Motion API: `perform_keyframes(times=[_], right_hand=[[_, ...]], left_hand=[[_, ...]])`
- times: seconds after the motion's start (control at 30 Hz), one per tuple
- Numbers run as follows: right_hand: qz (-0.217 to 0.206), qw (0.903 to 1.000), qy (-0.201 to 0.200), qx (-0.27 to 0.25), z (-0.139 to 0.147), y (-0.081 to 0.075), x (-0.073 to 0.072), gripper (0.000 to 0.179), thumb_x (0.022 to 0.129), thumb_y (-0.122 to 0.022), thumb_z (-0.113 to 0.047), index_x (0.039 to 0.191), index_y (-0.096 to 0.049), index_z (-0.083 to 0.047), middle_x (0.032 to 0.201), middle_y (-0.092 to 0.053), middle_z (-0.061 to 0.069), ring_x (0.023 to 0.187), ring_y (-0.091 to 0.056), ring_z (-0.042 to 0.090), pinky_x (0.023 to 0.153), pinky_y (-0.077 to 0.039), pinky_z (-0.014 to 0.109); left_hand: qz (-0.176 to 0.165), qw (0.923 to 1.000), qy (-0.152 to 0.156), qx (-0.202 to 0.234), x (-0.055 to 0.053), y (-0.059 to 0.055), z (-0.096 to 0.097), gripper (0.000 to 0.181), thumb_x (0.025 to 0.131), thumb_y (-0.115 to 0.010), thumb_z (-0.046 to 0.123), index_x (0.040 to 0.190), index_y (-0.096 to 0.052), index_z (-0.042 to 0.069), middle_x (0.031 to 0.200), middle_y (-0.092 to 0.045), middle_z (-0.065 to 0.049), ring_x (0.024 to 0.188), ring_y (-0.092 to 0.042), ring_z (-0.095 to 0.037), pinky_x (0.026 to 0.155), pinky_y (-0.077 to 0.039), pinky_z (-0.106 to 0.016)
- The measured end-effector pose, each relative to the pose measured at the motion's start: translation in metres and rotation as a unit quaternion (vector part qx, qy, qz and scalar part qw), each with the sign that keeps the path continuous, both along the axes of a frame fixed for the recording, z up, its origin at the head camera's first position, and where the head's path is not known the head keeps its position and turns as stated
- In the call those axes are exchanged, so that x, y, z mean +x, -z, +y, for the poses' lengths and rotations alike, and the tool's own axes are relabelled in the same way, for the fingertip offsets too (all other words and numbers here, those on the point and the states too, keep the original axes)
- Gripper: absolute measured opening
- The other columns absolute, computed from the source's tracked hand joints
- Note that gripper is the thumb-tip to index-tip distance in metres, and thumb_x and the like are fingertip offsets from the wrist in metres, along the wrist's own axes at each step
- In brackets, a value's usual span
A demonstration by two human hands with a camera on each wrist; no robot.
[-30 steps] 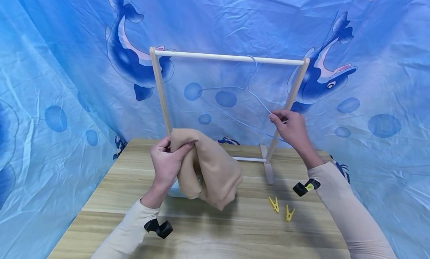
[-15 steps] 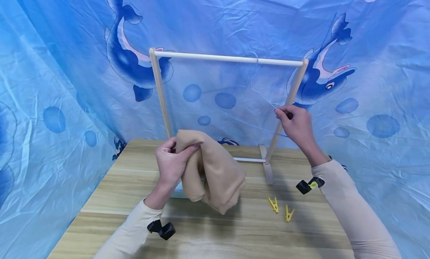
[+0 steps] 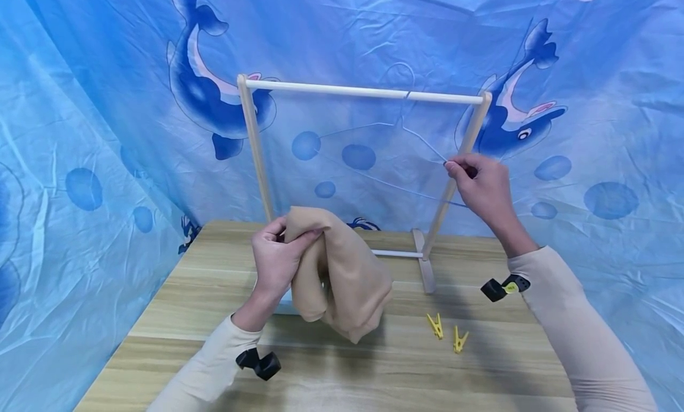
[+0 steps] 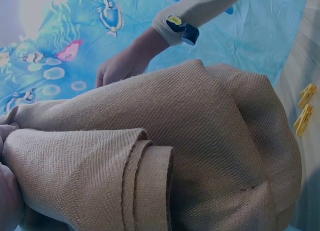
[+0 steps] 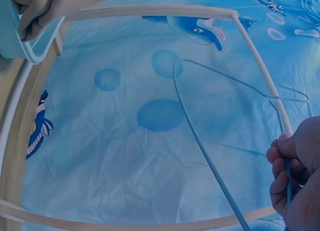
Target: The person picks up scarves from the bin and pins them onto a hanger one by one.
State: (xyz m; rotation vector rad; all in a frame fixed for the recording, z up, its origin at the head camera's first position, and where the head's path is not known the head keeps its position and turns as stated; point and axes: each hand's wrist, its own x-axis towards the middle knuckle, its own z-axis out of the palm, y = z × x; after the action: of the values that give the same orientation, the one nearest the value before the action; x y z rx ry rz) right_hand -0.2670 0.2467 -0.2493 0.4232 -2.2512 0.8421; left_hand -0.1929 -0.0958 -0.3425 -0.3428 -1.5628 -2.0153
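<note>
My left hand (image 3: 275,260) pinches a bunched tan cloth (image 3: 352,275) by its upper edge, thumb in front. Loose folds of the cloth hang over the tabletop; in the left wrist view its woven folds (image 4: 200,116) fill most of the picture. Out to the right, my right hand (image 3: 483,183) grips a thin pale-blue wire clothes hanger (image 3: 424,142) along its right shoulder. The hanger's hook stands above the white top bar (image 3: 331,90) of a small wooden clothes rack, its neck overlapping the bar. In the right wrist view the fingers wrap the hanger wire (image 5: 207,153).
Two yellow clothespins (image 3: 435,326) lie on the wooden table (image 3: 427,376) at front right. A pale teal bin (image 5: 35,57), mostly behind the cloth, stands near the rack's left side. The rack's right foot (image 3: 426,269) rests on the table. Blue dolphin-print curtains hang behind and at the sides.
My right hand has moved up and right with the hanger, and its hook has risen from the bar to above it. My left hand and the cloth have shifted slightly right.
</note>
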Motion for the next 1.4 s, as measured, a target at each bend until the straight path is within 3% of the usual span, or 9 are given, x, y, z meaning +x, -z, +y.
perform_keyframes(times=[0.5,0.77,1.0,1.4], right_hand=[[0.035,0.9967,-0.072,0.011,-0.009,0.023,0.004,0.016,0.099,-0.069,-0.011,0.102,-0.079,0.0,0.087,-0.073,0.012,0.069,-0.055,0.012,0.058,-0.042,0.015],[0.046,0.9924,-0.114,-0.006,-0.013,0.045,0.001,0.01,0.095,-0.072,-0.004,0.098,-0.081,-0.001,0.077,-0.069,0.009,0.06,-0.047,0.01,0.054,-0.036,0.017],[0.056,0.9882,-0.141,-0.024,-0.018,0.064,-0.003,0.008,0.091,-0.075,0.001,0.095,-0.081,0.0,0.074,-0.068,0.008,0.061,-0.049,0.007,0.055,-0.037,0.015],[0.017,0.9873,-0.156,-0.022,-0.028,0.096,0.0,0.008,0.092,-0.074,-0.001,0.095,-0.081,0.0,0.074,-0.067,0.008,0.06,-0.048,0.01,0.054,-0.037,0.018]], left_hand=[[0.009,0.9999,0.006,0.004,0.007,-0.01,0.001,0.017,0.077,-0.085,-0.005,0.087,-0.078,0.007,0.074,-0.071,-0.004,0.058,-0.067,-0.013,0.054,-0.057,-0.027],[0.007,0.9999,-0.002,0.011,0.015,-0.017,0.002,0.023,0.076,-0.084,-0.007,0.086,-0.078,0.013,0.073,-0.07,-0.002,0.059,-0.066,-0.01,0.054,-0.056,-0.025],[0.028,0.9993,0.002,0.023,0.022,-0.024,0.001,0.026,0.075,-0.082,-0.011,0.084,-0.077,0.013,0.07,-0.068,-0.001,0.06,-0.065,-0.009,0.055,-0.055,-0.024],[0.046,0.9982,0.002,0.037,0.026,-0.037,0.001,0.024,0.076,-0.082,-0.011,0.081,-0.075,0.012,0.071,-0.068,-0.001,0.063,-0.066,-0.011,0.06,-0.056,-0.024]])
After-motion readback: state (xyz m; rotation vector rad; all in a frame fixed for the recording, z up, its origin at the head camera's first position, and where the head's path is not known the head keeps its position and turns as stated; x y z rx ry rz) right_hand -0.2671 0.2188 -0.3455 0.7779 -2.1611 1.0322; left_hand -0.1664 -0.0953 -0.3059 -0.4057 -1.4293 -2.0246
